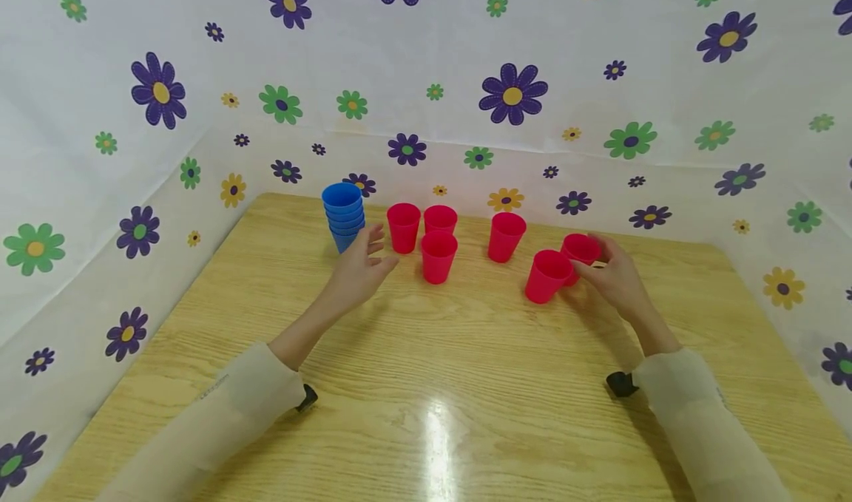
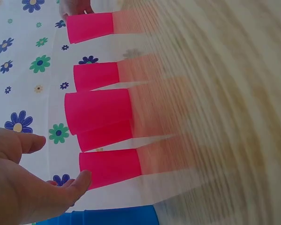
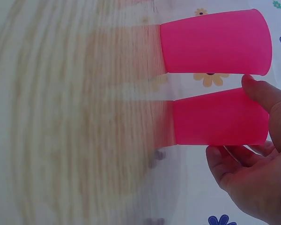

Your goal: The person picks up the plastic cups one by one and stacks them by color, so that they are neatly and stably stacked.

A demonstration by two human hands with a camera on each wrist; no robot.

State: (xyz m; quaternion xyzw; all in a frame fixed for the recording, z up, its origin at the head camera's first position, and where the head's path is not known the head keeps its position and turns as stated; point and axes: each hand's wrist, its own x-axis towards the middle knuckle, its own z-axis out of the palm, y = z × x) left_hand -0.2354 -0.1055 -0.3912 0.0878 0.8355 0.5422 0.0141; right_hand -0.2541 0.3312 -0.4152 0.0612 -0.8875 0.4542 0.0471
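Six red cups (image 1: 439,258) stand upright, mouths up, on the wood-grain tabletop (image 1: 373,413). Right hand (image 1: 620,276): thumb and fingers pinch the rightmost red cup (image 1: 579,248) from opposite sides, near its rim; cup upright. A second red cup (image 1: 548,277) stands just beside it, nearer the person. Left hand (image 1: 358,267): spread, fingers and thumb apart, holding nothing, beside the nested blue stack (image 1: 344,217); contact with the stack cannot be told. Three red cups cluster right of the stack; one stands alone between both groups. Flower-print cloth (image 1: 452,125) behind.
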